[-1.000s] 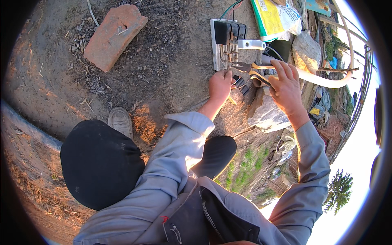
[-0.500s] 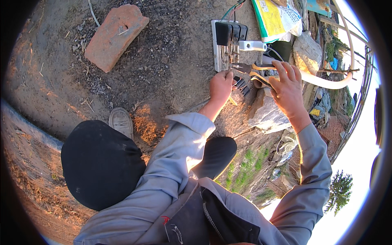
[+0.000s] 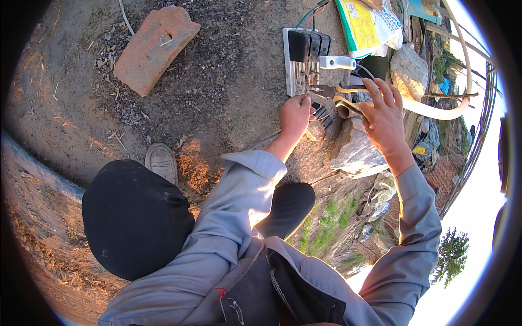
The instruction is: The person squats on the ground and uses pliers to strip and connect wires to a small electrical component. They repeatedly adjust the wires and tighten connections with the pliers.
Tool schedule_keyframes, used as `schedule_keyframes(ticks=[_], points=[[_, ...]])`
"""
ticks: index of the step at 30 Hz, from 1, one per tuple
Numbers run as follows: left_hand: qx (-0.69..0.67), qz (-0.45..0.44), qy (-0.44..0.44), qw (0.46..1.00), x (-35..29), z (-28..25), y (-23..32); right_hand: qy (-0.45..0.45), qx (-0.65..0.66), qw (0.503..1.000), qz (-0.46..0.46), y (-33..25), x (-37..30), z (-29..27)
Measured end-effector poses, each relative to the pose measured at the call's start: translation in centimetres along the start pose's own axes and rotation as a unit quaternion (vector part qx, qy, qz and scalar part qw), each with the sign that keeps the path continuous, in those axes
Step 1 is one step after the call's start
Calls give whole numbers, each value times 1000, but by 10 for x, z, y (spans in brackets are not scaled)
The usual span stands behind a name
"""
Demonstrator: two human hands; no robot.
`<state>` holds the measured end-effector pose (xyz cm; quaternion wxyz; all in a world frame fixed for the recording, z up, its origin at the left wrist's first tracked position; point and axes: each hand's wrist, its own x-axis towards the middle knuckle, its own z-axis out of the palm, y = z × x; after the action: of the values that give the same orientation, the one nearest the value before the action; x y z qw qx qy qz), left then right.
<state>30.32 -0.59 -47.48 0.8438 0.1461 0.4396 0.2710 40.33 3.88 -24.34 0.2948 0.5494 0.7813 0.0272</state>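
A pale switch board (image 3: 298, 69) with black blocks at its top lies on the dirt ground. My left hand (image 3: 294, 115) rests at the board's lower edge, fingers curled on a small part or wire there. My right hand (image 3: 382, 116) grips the yellow handles of a pair of pliers (image 3: 330, 92). The pliers' dark jaws point left onto the board's lower right corner. A white cylinder (image 3: 338, 62) lies beside the board, just above the pliers. Black comb-like pieces (image 3: 322, 113) lie between my two hands.
A red brick (image 3: 154, 46) lies on the dirt at upper left. A grey stone (image 3: 356, 152) sits under my right wrist. A yellow and green sack (image 3: 368, 24) and a curved white pipe (image 3: 435, 111) are at upper right. My shoe (image 3: 161, 161) and knees are below.
My right hand has shifted slightly, its fingers spreading more over the plier handles. My left hand stays at the board's lower edge.
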Motion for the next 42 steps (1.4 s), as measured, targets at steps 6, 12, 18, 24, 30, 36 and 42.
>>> schedule_keyframes(ticks=[6, 12, 18, 24, 30, 36, 42], points=[[-4, 7, 4, 1000, 0, 1, 0, 3, -2, 1000, 6, -1, 0, 0], [8, -1, -1, 1000, 0, -1, 1, 2, 6, 1000, 29, -5, -2, -1], [4, 12, 4, 1000, 0, 0, 0, 2, 11, 999, 52, -8, -4, 1], [10, 18, 3, 1000, 0, -1, -1, 7, 9, 998, 56, -9, -7, 6], [-7, 9, 3, 1000, 2, 1, -2, 8, 11, 998, 58, -11, -9, 7], [-4, 12, 6, 1000, 2, 1, -3, 19, -3, 999, 43, -11, -7, 5], [-1, 4, 4, 1000, 1, 0, -1, 15, 13, 999, 50, -10, -7, 6]])
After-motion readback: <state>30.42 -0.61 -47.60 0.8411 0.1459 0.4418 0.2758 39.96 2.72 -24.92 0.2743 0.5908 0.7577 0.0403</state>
